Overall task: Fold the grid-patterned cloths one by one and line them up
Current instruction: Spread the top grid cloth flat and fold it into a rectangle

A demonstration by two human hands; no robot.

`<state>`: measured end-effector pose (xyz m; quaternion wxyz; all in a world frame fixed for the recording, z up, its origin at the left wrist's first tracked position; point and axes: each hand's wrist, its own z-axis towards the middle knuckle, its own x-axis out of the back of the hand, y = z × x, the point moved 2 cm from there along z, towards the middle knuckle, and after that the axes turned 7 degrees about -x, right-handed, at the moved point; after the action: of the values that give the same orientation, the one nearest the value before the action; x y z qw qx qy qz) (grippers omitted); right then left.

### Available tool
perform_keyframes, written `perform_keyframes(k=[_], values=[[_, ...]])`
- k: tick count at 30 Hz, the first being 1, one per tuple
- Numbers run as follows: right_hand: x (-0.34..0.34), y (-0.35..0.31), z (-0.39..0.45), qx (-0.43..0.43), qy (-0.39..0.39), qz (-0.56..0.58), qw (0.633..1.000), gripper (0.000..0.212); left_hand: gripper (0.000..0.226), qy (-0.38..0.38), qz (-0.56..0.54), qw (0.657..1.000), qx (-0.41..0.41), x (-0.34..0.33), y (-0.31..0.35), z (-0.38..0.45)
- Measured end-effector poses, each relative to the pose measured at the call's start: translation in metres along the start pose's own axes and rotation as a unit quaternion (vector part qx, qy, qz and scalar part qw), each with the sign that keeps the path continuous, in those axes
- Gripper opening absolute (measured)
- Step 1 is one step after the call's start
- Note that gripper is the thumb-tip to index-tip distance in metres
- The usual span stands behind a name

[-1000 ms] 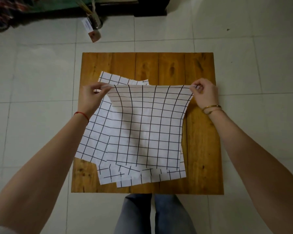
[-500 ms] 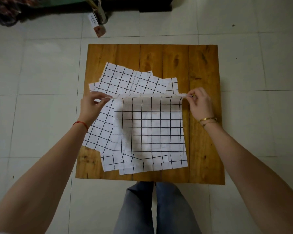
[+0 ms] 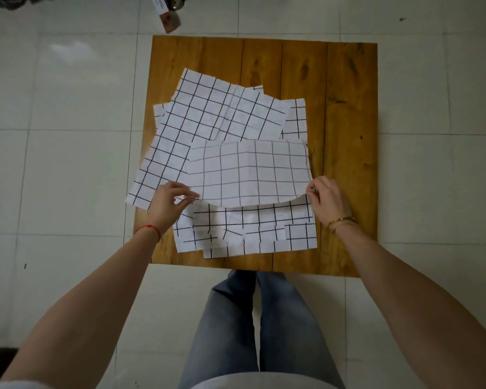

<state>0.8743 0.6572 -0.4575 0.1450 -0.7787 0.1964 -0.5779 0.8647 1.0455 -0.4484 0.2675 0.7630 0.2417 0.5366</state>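
The top cloth (image 3: 250,169) lies on the pile near the middle of the desk (image 3: 345,113), its long axis running left to right. The left hand (image 3: 167,203) pinches its left corner and the right hand (image 3: 327,200) pinches its right corner. The held edge sags between them, short of the near edge of the cloth's lower half (image 3: 253,217). The fold line lies on the far side of both hands. Judged next: lower both corners toward the near edge, equally.

Bare wood along the bench (image 3: 348,136) right side and far edge — open passage, loose cloth pile (image 3: 208,116) covering left and centre, small items (image 3: 169,12) on floor beyond far edge.
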Motion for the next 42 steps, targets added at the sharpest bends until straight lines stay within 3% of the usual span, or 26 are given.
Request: perform_keyframes(k=[19, 22, 28, 31, 37, 42], values=[[-0.044, 0.021, -0.033, -0.052, -0.034, -0.071, 0.995, 0.013, 0.016, -0.047, -0.004, 0.996, 0.07, -0.072, -0.024, -0.058], [-0.039, 0.016, -0.022, -0.078, -0.01, -0.068, 0.995, 0.015, 0.015, -0.002, -0.04, 0.995, 0.091, -0.068, -0.015, -0.056], [-0.024, -0.01, 0.035, -0.097, 0.046, -0.016, 0.994, 0.015, 0.014, 0.166, -0.081, 0.973, 0.141, -0.042, -0.002, -0.011], [-0.02, -0.02, 0.072, -0.117, 0.044, 0.033, 0.992, 0.016, 0.025, 0.194, -0.133, 0.95, 0.202, -0.032, 0.0, 0.02], [-0.018, -0.026, 0.127, -0.21, 0.014, 0.163, 0.964, 0.027, 0.032, 0.132, -0.137, 0.922, 0.338, -0.029, -0.017, 0.067], [-0.019, -0.025, 0.149, -0.263, -0.031, 0.147, 0.953, 0.026, 0.05, 0.033, -0.113, 0.917, 0.381, -0.033, -0.027, 0.087]])
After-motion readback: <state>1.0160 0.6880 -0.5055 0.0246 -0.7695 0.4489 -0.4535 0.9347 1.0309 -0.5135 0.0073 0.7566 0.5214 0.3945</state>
